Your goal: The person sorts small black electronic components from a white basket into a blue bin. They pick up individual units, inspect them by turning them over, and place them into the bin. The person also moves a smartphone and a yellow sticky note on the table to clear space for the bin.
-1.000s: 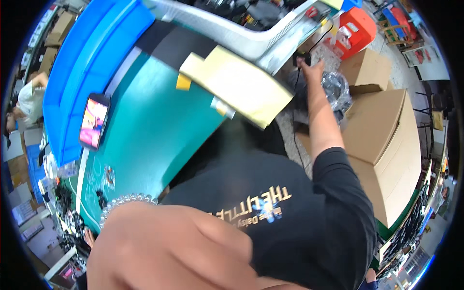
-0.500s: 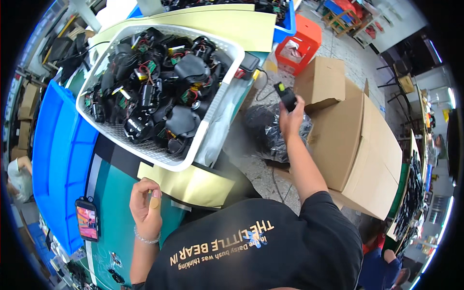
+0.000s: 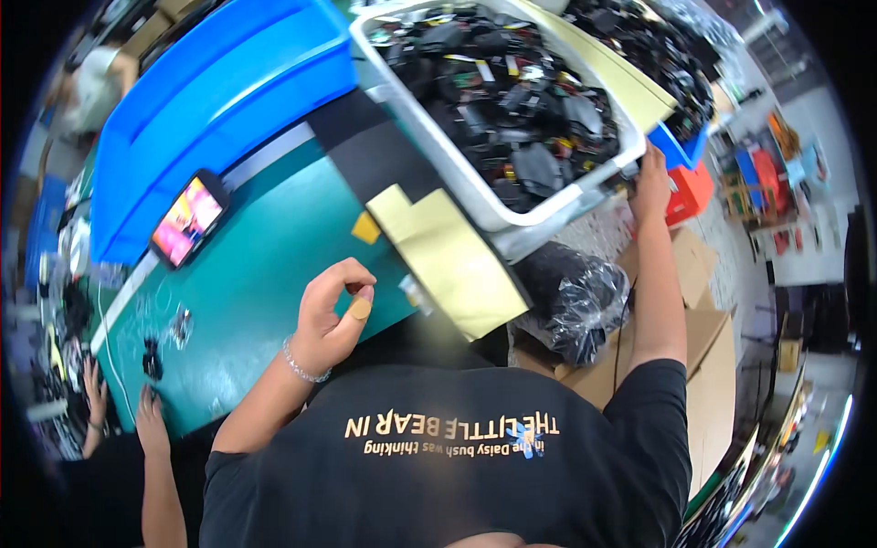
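Just beyond my black shirt [image 3: 457, 484], over the green tabletop [image 3: 265, 283], my left hand [image 3: 331, 315] curls into a loose ring, thumb tip near the fingertips; I cannot tell whether it pinches anything. Near it lies a cut yellow sheet [image 3: 457, 265], and right of that sits a dark bundle in clear plastic [image 3: 580, 297]. Farther out, my right hand [image 3: 650, 187] is at the near right corner of the white basket [image 3: 527, 217], its grip unclear. The basket is heaped with black parts [image 3: 521, 110]. Off left, 1 phone [image 3: 189, 222] leans by 1 blue bin [image 3: 224, 96].
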A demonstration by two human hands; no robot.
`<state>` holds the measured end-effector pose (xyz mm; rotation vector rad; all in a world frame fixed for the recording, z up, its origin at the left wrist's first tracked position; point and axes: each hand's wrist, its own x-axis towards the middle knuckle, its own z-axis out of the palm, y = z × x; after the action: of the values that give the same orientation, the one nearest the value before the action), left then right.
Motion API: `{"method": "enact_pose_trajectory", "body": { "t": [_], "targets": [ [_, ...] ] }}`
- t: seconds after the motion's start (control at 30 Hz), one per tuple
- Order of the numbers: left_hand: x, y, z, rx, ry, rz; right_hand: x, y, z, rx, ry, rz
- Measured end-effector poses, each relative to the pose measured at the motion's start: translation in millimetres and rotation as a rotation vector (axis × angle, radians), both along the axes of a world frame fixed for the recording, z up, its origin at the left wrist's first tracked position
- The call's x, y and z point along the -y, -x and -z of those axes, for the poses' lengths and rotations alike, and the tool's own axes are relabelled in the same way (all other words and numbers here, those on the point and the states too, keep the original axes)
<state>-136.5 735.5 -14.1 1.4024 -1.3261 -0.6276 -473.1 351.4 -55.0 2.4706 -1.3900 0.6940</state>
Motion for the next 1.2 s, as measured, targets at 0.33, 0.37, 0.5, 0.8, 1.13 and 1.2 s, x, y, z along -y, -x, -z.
{"method": "enact_pose_trajectory", "body": {
  "t": [0.33,0.37,0.5,0.8,1.13,1.2],
  "targets": [
    [-59.9,-44.4,19.5,-0.003,-0.030,-0.098,8.7,20.7,-48.7,0.806,0.083,0.088],
    [-62.7,-50.4,21.8,-0.003,-0.054,-0.085,-0.6,-10.0,-67.1,0.887,0.295,0.023],
    [-69.8,-73.7,40.2,-0.283,-0.132,-0.088,-64.0,-164.5,-144.1,0.456,-0.030,-0.471],
    [-71.3,-101.2,54.8,-0.652,-0.112,0.044,0.3,-235.4,-122.9,-0.130,-0.447,-0.398],
    [-43.3,-114.5,25.4,-0.657,-0.173,0.030,-2.3,-204.8,-139.5,0.543,-0.675,-0.591],
    [-10.5,-115.9,1.8,-0.542,-0.125,0.100,-5.1,-202.7,-138.7,0.551,-0.671,-0.592]
  ]
}}
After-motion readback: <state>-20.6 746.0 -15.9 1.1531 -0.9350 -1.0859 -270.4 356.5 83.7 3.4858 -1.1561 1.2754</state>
